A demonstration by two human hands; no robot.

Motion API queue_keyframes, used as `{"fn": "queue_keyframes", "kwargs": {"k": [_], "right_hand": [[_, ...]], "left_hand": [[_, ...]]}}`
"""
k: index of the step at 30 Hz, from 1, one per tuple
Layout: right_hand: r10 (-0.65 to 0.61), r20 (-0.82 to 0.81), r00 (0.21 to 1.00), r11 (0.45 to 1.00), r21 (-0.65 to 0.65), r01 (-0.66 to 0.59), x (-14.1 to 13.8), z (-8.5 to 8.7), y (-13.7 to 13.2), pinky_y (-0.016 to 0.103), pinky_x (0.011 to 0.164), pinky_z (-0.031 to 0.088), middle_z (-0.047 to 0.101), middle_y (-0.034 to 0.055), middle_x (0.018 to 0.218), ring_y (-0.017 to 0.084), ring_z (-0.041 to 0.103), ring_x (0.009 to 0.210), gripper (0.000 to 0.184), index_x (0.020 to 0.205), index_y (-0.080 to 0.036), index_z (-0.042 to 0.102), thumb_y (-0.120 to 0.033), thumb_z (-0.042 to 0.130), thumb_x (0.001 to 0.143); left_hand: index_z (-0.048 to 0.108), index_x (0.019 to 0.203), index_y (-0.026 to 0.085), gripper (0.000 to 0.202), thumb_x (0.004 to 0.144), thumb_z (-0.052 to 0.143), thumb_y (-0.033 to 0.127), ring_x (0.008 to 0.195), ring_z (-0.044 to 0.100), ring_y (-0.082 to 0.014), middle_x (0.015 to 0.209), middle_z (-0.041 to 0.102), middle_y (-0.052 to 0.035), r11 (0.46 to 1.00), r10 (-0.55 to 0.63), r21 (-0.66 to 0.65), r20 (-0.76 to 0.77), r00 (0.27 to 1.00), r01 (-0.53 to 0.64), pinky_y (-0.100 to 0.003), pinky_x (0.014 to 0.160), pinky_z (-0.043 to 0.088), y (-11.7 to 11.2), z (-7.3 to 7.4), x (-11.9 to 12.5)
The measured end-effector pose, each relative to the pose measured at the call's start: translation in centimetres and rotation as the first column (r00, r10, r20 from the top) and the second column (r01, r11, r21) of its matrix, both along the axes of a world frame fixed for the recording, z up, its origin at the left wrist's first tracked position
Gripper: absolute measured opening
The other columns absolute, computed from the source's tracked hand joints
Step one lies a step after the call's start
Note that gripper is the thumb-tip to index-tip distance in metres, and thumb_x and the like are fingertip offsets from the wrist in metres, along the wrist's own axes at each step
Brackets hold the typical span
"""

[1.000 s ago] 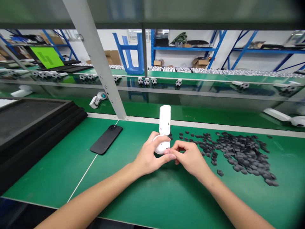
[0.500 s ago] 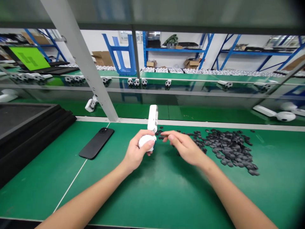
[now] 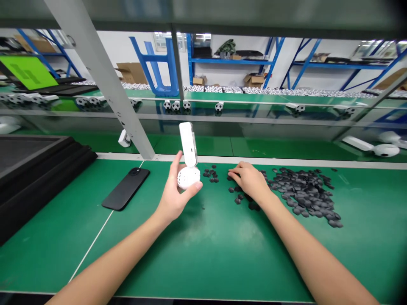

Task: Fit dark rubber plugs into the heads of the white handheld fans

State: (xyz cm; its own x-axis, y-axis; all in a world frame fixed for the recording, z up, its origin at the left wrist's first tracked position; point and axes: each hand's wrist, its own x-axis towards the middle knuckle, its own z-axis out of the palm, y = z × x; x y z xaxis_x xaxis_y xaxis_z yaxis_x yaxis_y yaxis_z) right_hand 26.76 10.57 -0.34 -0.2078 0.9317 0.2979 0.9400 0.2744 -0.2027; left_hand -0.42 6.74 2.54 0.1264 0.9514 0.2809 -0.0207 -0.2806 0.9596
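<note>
My left hand (image 3: 171, 197) holds a white plastic device (image 3: 188, 154), tilted up above the green work surface. The device has a round, slotted ball-like end (image 3: 188, 177) between my thumb and fingers, with a long flat white part standing up from it. My right hand (image 3: 249, 180) is over small flat black pieces (image 3: 238, 199) on the surface, thumb and fingertips pinched together. A small dark piece shows at the fingertips, partly hidden. A larger heap of the same black pieces (image 3: 305, 192) lies to the right, and a small cluster (image 3: 210, 173) sits between the hands.
A black phone (image 3: 126, 188) lies left of my left hand. Black trays (image 3: 41, 182) are stacked at the far left. A slanted grey post (image 3: 111, 89) rises behind the phone. Beyond the pale ledge are white devices (image 3: 370, 146), and several soccer-ball-patterned ones (image 3: 176, 106) stand farther back.
My left hand has moved slightly left with the device and tilted it. My right hand has moved away from the device to the black pieces, its fingers now pinched. The view has shifted a little.
</note>
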Motion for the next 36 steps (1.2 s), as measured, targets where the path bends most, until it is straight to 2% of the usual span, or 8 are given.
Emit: {"fn": "queue_keyframes", "kwargs": {"k": [3, 6, 12, 19, 23, 25, 28, 36], "right_hand": [[0.038, 0.080, 0.996, 0.999, 0.006, -0.038, 0.2, 0.1, 0.0, 0.032, 0.068, 0.049, 0.070, 0.0084, 0.103, 0.026, 0.064, 0.100, 0.026, 0.101, -0.025, 0.081, -0.035, 0.057, 0.105], [0.045, 0.154, 0.987, 0.999, 0.023, -0.049, 0.1, 0.1, -0.1, 0.034, 0.069, 0.048, 0.070, 0.0106, 0.099, 0.028, 0.062, 0.100, 0.030, 0.100, -0.022, 0.080, -0.033, 0.053, 0.106], [0.039, 0.152, 0.988, 0.999, 0.026, -0.043, -0.9, 0.2, -0.6, 0.035, 0.071, 0.046, 0.070, 0.0136, 0.096, 0.030, 0.062, 0.099, 0.031, 0.097, -0.019, 0.079, -0.032, 0.053, 0.106], [-0.022, 0.010, 1.000, 0.999, 0.036, 0.022, -1.4, 0.3, -0.5, 0.036, 0.075, 0.048, 0.070, 0.0164, 0.097, 0.031, 0.065, 0.096, 0.035, 0.093, -0.016, 0.075, -0.029, 0.045, 0.107], [0.032, -0.174, 0.984, 0.999, 0.002, -0.032, -1.7, 1.2, -1.4, 0.031, 0.077, 0.053, 0.073, 0.0094, 0.097, 0.023, 0.069, 0.087, 0.035, 0.101, -0.019, 0.070, -0.031, 0.038, 0.110], [0.074, -0.423, 0.903, 0.987, -0.101, -0.128, -2.3, 1.7, -2.6, 0.028, 0.071, 0.056, 0.073, 0.0054, 0.094, 0.019, 0.069, 0.080, 0.031, 0.106, -0.021, 0.068, -0.036, 0.042, 0.109], [0.014, -0.766, 0.642, 0.906, -0.262, -0.332, -3.7, 2.4, -4.4, 0.028, 0.068, 0.058, 0.073, 0.0032, 0.087, 0.018, 0.069, 0.073, 0.025, 0.104, -0.021, 0.071, -0.042, 0.059, 0.101], [-0.194, -0.911, 0.365, 0.810, -0.358, -0.464, -6.3, 2.8, -6.0, 0.026, 0.063, 0.056, 0.068, 0.0003, 0.072, 0.013, 0.063, 0.063, 0.028, 0.083, -0.018, 0.070, -0.044, 0.080, 0.085]], "left_hand": [[0.055, 0.137, 0.022, 0.063, 0.082, 0.082, 0.036, 0.096, 0.062, -0.0209, 0.116, 0.064, -0.0080, 0.997, -0.001, -0.072, 0.013, 1.000, 0.002, -0.029, 0.081, 0.053, 0.3, -0.2, 0.1], [0.056, 0.130, 0.023, 0.053, 0.084, 0.080, 0.034, 0.092, 0.061, -0.0184, 0.112, 0.062, -0.0057, 0.993, -0.027, -0.115, 0.063, 0.998, 0.034, -0.029, 0.079, 0.055, 0.7, -0.6, 0.1], [0.047, 0.140, 0.021, 0.063, 0.087, 0.078, 0.033, 0.079, 0.063, -0.0169, 0.100, 0.060, -0.0042, 0.957, -0.195, -0.204, 0.083, 0.977, 0.208, -0.029, 0.062, 0.058, 0.7, -1.2, 0.8], [0.047, 0.142, 0.022, 0.068, 0.083, 0.081, 0.032, 0.076, 0.061, -0.0133, 0.107, 0.060, -0.0046, 0.945, -0.223, -0.236, 0.047, 0.974, 0.227, -0.027, 0.065, 0.058, 0.3, -1.4, 1.3], [0.042, 0.145, 0.027, 0.071, 0.085, 0.080, 0.034, 0.079, 0.061, -0.0148, 0.112, 0.059, -0.0051, 0.953, -0.227, -0.198, 0.038, 0.973, 0.230, -0.029, 0.068, 0.059, 0.5, -2.0, 1.1], [0.041, 0.146, 0.028, 0.072, 0.086, 0.079, 0.035, 0.079, 0.060, -0.0150, 0.110, 0.058, -0.0042, 0.953, -0.236, -0.192, 0.004, 0.972, 0.233, -0.028, 0.066, 0.058, 0.5, -2.3, 1.0], [0.042, 0.147, 0.028, 0.071, 0.087, 0.078, 0.037, 0.081, 0.060, -0.0161, 0.111, 0.059, -0.0049, 0.954, -0.260, -0.167, -0.042, 0.965, 0.249, -0.026, 0.066, 0.055, 0.5, -2.6, 0.9], [0.044, 0.148, 0.028, 0.065, 0.090, 0.075, 0.027, 0.113, 0.060, -0.0255, 0.135, 0.058, -0.0097, 0.935, -0.352, -0.097, -0.137, 0.926, 0.341, -0.038, 0.098, 0.050, -0.3, -2.0, 0.8]]}}
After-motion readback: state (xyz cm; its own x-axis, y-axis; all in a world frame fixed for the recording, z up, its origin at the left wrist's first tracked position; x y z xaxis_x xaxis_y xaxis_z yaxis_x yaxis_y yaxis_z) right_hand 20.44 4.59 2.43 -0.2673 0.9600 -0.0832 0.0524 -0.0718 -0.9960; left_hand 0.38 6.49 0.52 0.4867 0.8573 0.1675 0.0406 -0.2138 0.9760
